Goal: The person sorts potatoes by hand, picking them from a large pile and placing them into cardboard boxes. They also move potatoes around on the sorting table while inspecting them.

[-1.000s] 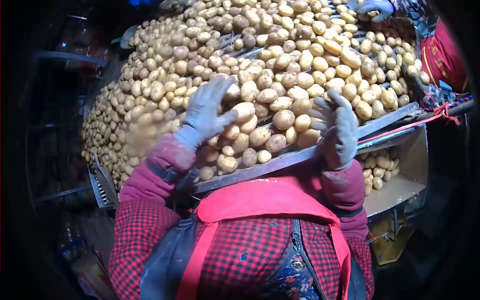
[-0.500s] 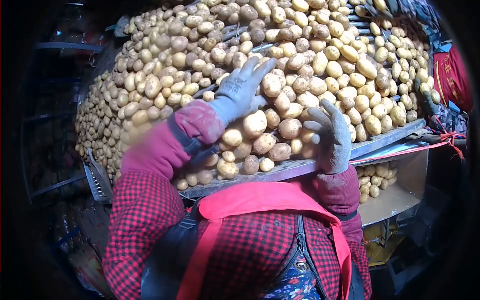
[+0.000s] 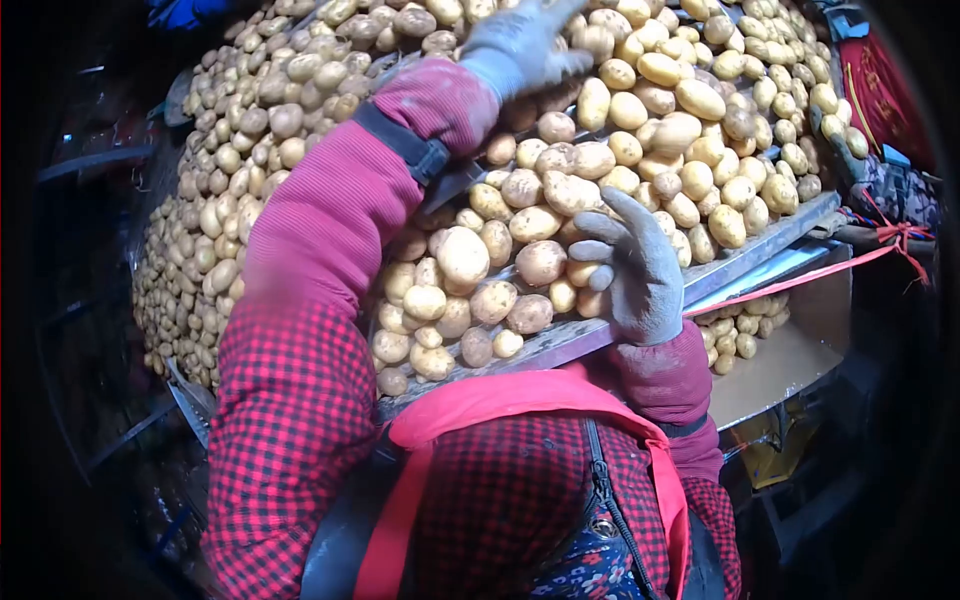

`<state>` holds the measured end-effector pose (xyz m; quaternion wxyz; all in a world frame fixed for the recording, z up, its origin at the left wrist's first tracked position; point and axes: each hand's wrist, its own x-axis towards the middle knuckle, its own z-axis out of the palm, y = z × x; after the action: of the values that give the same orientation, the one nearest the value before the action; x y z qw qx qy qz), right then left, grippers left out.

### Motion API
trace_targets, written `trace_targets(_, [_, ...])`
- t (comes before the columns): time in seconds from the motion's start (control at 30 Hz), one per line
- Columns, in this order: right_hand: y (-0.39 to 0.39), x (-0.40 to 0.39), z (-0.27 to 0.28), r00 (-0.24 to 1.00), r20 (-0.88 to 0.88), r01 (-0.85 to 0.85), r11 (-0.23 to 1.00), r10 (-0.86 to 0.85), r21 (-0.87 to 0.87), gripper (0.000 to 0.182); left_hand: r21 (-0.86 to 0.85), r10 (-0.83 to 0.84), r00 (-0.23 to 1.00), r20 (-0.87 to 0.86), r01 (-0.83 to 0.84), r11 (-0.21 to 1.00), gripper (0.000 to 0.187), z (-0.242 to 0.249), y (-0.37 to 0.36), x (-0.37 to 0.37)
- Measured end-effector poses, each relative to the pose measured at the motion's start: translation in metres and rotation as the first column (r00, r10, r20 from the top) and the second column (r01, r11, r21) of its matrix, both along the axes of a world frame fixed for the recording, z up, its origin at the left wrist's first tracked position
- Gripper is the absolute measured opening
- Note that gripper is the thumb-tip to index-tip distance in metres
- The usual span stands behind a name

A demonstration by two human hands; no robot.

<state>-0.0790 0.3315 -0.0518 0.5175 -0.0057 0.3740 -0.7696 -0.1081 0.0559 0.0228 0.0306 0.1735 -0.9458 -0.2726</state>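
Many yellow-brown potatoes [image 3: 463, 257] cover a wide sorting table, clean ones mixed with some darker, soiled ones. My left hand [image 3: 520, 48], in a grey glove, reaches far out over the potatoes near the top of the view, its fingers apart and somewhat blurred by motion. Beside the table's near edge, my right hand [image 3: 645, 270], also gloved in grey, is held with its fingers apart and slightly curled, the fingertips next to a few potatoes. Neither hand visibly holds a potato.
The table's metal edge [image 3: 730, 245] runs in front of my body. Below it on the right, a box [image 3: 790, 370] holds more potatoes. A pink cord [image 3: 800, 275] stretches to a knot at the right. Another person's red clothing [image 3: 885, 95] shows at the upper right.
My left hand has moved farther out and up across the potatoes, the arm now extended. Potatoes beneath it have shifted. My right hand stays near the edge, slightly lower and farther left.
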Motion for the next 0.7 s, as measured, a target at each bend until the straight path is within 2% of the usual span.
trace_targets(0.07, [-0.001,0.0,0.002,1.0,-0.005,-0.005,1.0,0.005,0.012,0.054,-0.205,-0.018,0.995,0.095,0.037,0.978,0.052,-0.002,-0.019,-0.016])
trace_targets(0.1, [-0.003,0.0,0.002,1.0,-0.003,0.014,1.0,-0.014,0.023,0.056,-0.181,0.054,0.997,0.046,-0.045,0.982,0.05,-0.016,-0.041,-0.01])
trace_targets(0.13, [-0.003,0.001,0.003,1.0,-0.003,0.03,0.999,-0.03,0.033,0.059,-0.154,0.131,0.991,-0.004,-0.13,0.98,0.049,-0.009,-0.049,0.005])
trace_targets(0.17, [-0.002,0.001,0.001,1.0,-0.003,0.021,0.999,-0.021,0.033,0.059,0.173,0.134,0.99,-0.05,-0.124,0.977,0.048,-0.005,-0.051,0.022])
trace_targets(0.2, [-0.002,0.0,0.0,1.0,-0.004,0.017,0.999,-0.017,0.027,0.059,0.478,0.15,0.984,-0.097,-0.086,0.874,0.047,0.017,-0.041,0.039])
trace_targets(0.23, [-0.001,0.0,-0.001,1.0,-0.014,0.016,1.0,-0.015,0.019,0.058,0.042,0.05,0.989,-0.141,-0.045,0.998,0.055,-0.005,-0.066,0.055])
trace_targets(0.27, [-0.001,0.0,-0.001,1.0,-0.024,0.012,1.0,-0.011,0.01,0.058,-0.404,-0.056,0.989,-0.135,-0.003,0.915,0.066,-0.034,-0.092,0.076])
trace_targets(0.3, [-0.002,0.001,-0.001,1.0,-0.026,0.003,1.0,-0.003,0.002,0.058,-0.411,-0.163,0.985,-0.066,0.122,0.903,0.065,-0.038,-0.093,0.097])
trace_targets(0.37, [-0.002,0.0,0.0,0.996,-0.091,0.001,1.0,0.001,0.023,0.057,-0.512,-0.171,0.985,0.035,0.165,0.843,0.066,-0.068,-0.101,0.13])
trace_targets(0.47, [-0.001,0.001,0.0,0.994,-0.105,0.006,1.0,-0.005,0.008,0.055,-0.551,-0.149,0.982,0.115,0.188,0.813,0.067,-0.063,-0.105,0.136])
trace_targets(0.5, [0.0,0.001,-0.001,0.994,-0.108,0.0,1.0,0.001,0.012,0.055,-0.625,-0.048,0.995,0.093,0.096,0.775,0.069,-0.067,-0.119,0.131])
trace_targets(0.57, [-0.001,-0.001,-0.004,0.997,0.074,0.016,0.999,-0.013,-0.049,0.054,-0.74,0.116,0.991,0.069,-0.027,0.672,0.07,-0.063,-0.152,0.125])
trace_targets(0.6, [0.0,-0.003,-0.004,0.998,0.067,0.021,0.999,-0.017,-0.05,0.054,-0.726,0.311,0.948,0.074,-0.163,0.668,0.067,-0.057,-0.164,0.121])
trace_targets(0.67, [0.0,-0.004,-0.003,0.996,0.094,-0.001,0.998,0.006,-0.056,0.052,-0.81,0.362,0.93,-0.058,-0.256,0.527,0.063,-0.051,-0.171,0.126])
trace_targets(0.7, [-0.001,-0.003,-0.001,0.996,0.084,-0.007,0.999,0.011,-0.045,0.051,-0.785,0.212,0.968,-0.138,-0.237,0.572,0.056,-0.048,-0.172,0.13])
